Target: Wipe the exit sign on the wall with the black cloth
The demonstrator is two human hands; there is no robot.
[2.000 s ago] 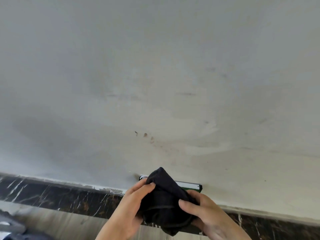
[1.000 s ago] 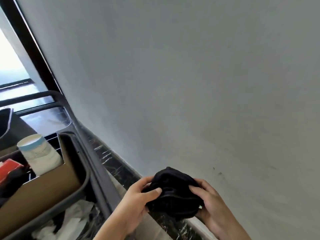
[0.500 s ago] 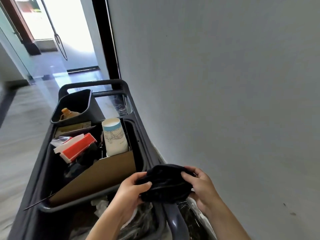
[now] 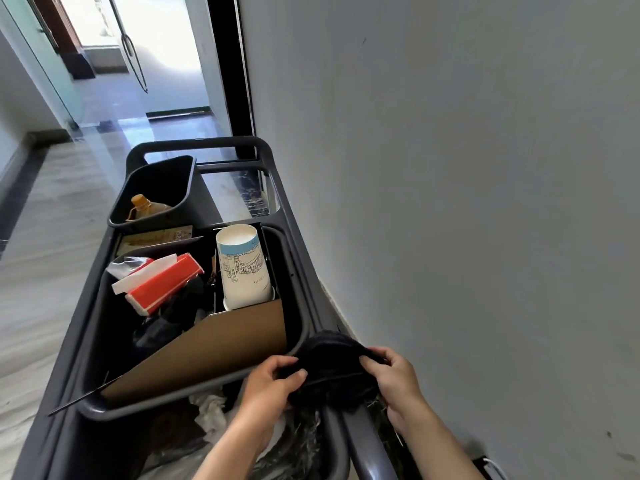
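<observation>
No text can be read: print on the cup (image 4: pixel 244 268) and the card (image 4: pixel 156 237) behind it is too blurred.

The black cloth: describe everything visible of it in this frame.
The black cloth is a soft, dark, bunched wad with folds, apparently fabric. The left hand and right hand pinch it from either side. It is held over the right rail of the grey cart, beside the wall; contact with the rail is unclear.

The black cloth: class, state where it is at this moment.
In the head view the black cloth is bunched low and right of centre, gripped between the left hand and right hand, above the grey cart's near rim.
</observation>
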